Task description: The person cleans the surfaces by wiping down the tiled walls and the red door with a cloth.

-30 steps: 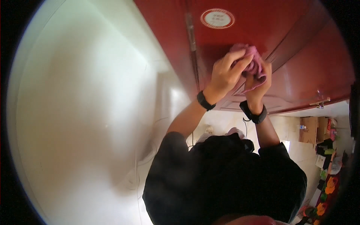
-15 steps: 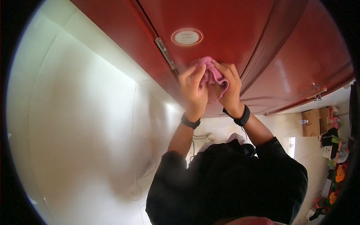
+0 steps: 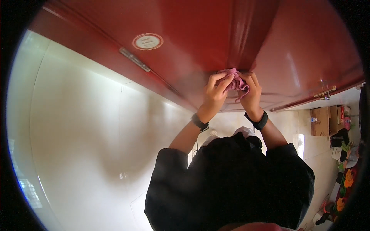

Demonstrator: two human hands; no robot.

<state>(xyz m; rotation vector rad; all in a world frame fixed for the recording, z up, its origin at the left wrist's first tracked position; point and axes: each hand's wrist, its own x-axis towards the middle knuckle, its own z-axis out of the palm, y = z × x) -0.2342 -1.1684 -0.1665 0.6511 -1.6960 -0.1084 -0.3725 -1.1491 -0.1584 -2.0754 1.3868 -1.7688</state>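
Note:
A bunched pink cloth is held between my two hands against a dark red door. My left hand grips its left side, fingers curled into the folds. On the other side my right hand closes on the cloth, and a loose edge hangs down between them. The cloth lies close to the foot of a raised vertical moulding on the door. Each wrist wears a black band. The fingertips pressed into the fabric are partly hidden.
A metal hinge and an oval white sticker are on the door's left part. A metal handle sits at its right edge. Beyond stands an open cardboard box, with orange flowers and other items along the right.
Both hands have shifted right with the cloth, from near the hinge to the moulding. The view has turned, so the hinge and sticker now appear farther left.

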